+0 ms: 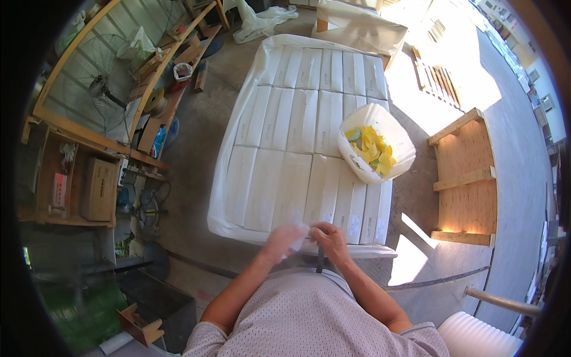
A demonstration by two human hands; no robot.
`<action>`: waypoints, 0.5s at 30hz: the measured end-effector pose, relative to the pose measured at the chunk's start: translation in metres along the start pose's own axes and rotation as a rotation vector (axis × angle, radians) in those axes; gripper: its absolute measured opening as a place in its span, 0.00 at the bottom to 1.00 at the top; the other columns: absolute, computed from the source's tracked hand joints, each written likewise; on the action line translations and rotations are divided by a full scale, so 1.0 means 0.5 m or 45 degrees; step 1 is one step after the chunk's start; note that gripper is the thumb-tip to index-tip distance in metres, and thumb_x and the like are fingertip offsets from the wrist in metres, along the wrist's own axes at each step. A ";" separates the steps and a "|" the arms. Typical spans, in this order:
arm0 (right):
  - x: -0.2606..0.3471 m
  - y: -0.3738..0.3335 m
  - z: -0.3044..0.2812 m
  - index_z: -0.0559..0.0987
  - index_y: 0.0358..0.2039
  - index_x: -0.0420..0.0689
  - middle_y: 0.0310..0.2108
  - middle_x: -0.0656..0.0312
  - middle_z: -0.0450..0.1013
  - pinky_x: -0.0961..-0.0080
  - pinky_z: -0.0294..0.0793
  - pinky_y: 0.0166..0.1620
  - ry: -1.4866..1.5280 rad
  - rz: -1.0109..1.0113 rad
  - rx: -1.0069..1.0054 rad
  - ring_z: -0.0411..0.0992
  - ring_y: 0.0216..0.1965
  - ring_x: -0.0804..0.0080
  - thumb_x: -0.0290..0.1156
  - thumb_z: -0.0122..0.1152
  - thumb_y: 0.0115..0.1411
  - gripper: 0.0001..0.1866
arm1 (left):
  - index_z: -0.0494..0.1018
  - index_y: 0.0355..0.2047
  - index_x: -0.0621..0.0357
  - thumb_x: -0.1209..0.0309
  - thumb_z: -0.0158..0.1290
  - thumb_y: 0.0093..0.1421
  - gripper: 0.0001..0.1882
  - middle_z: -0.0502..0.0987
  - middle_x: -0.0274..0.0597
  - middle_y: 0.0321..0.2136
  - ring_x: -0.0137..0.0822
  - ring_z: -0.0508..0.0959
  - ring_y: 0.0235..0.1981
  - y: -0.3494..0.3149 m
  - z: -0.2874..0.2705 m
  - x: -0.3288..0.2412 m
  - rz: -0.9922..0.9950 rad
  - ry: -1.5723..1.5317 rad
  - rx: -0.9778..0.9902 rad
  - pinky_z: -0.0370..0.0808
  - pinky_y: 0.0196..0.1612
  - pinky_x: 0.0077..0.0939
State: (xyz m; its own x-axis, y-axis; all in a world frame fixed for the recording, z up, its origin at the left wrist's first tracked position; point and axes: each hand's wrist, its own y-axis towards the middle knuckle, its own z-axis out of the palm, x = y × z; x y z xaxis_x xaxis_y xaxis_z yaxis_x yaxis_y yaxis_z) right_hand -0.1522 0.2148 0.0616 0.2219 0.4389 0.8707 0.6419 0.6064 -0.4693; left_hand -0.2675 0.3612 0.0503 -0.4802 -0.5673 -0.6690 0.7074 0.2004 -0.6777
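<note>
My left hand is smeared by motion close in front of my waist, its fingers closed around a pale, see-through piece of plastic film. Right beside it, my right hand pinches its fingertips together at the film's edge; what they grip is too small to name. Both hands are over the near edge of a large block of long white cartons, laid in rows and edged with white plastic wrap. On the cartons' right side rests a white plastic tub with yellow and a few greenish paper pieces inside.
A wooden pallet frame stands to the right, with slats farther back. Wrapped goods sit behind the cartons. On the left are wooden shelves, a fan and a narrow bench. A white foam roll lies at lower right.
</note>
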 end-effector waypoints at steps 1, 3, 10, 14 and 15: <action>0.002 -0.002 0.002 0.81 0.38 0.37 0.29 0.55 0.79 0.70 0.75 0.36 0.010 -0.054 -0.042 0.79 0.31 0.67 0.33 0.60 0.58 0.13 | 0.77 0.38 0.54 0.61 0.54 0.63 0.11 0.74 0.30 0.27 0.26 0.72 0.26 0.002 -0.005 -0.002 -0.027 -0.027 -0.003 0.67 0.24 0.23; 0.006 -0.005 0.007 0.81 0.38 0.38 0.31 0.55 0.79 0.71 0.75 0.37 -0.016 -0.169 -0.103 0.79 0.32 0.67 0.32 0.61 0.58 0.12 | 0.77 0.39 0.53 0.60 0.54 0.63 0.12 0.74 0.31 0.29 0.28 0.72 0.29 0.004 -0.006 -0.003 -0.058 -0.049 -0.036 0.69 0.26 0.26; 0.018 -0.004 0.015 0.81 0.37 0.39 0.34 0.55 0.80 0.71 0.75 0.40 -0.220 -0.266 -0.179 0.79 0.33 0.65 0.31 0.65 0.56 0.11 | 0.77 0.41 0.55 0.61 0.52 0.65 0.12 0.76 0.30 0.29 0.24 0.73 0.28 0.012 0.009 0.010 0.130 0.205 -0.097 0.71 0.26 0.23; 0.021 0.002 0.008 0.81 0.36 0.39 0.30 0.55 0.79 0.72 0.74 0.38 -0.101 -0.108 -0.141 0.78 0.33 0.67 0.33 0.63 0.56 0.12 | 0.77 0.44 0.59 0.61 0.51 0.66 0.15 0.76 0.30 0.28 0.22 0.72 0.29 0.016 0.012 0.012 0.449 0.617 -0.117 0.71 0.29 0.19; 0.020 0.006 0.004 0.81 0.36 0.38 0.30 0.55 0.79 0.73 0.74 0.38 -0.077 -0.053 -0.109 0.77 0.32 0.69 0.34 0.63 0.56 0.12 | 0.77 0.44 0.59 0.62 0.50 0.66 0.15 0.76 0.31 0.28 0.22 0.72 0.29 0.016 0.012 0.011 0.448 0.671 -0.114 0.72 0.30 0.19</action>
State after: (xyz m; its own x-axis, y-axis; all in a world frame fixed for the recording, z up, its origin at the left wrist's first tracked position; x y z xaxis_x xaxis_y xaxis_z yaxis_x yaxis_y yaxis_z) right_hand -0.1495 0.2223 0.0688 0.1507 0.4553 0.8775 0.7106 0.5672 -0.4163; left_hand -0.2616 0.3548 0.0430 -0.4336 0.0091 -0.9010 0.8342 0.3821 -0.3976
